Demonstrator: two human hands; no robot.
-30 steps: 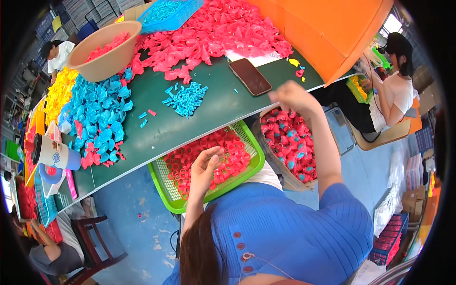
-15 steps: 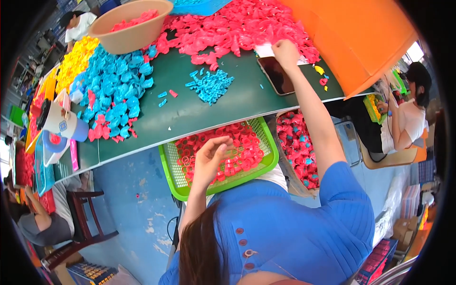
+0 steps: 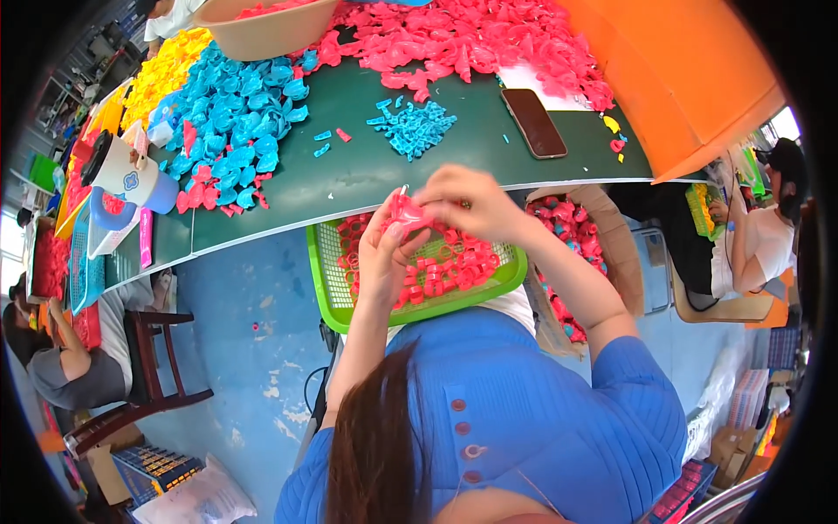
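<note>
Over the near edge of the green table, my left hand (image 3: 382, 253) grips a glossy pink plastic piece (image 3: 404, 213) between thumb and fingers. My right hand (image 3: 476, 203) meets it from the right, with bent fingers closed at the piece's side; its fingertips are partly hidden. Below both hands, a green plastic basket (image 3: 325, 293) holds many small pink ring-like parts (image 3: 449, 272). Beyond them on the table lie a heap of small blue parts (image 3: 412, 129) and a large spread of pink shell-like pieces (image 3: 471, 39).
A dark-screened phone (image 3: 534, 124) lies beside white paper (image 3: 550, 89). Blue pieces (image 3: 231, 113), yellow pieces (image 3: 166, 70), a tan basin (image 3: 262, 33) and a white-and-blue jug (image 3: 131, 179) stand left. An orange sheet (image 3: 681, 79) rises right. An open sack (image 3: 615, 240) sits beside the basket. Co-workers sit at both sides.
My right hand has come back from the paper and pink heap to meet my left hand above the basket. The left hand has risen, and a pink piece now shows between them.
</note>
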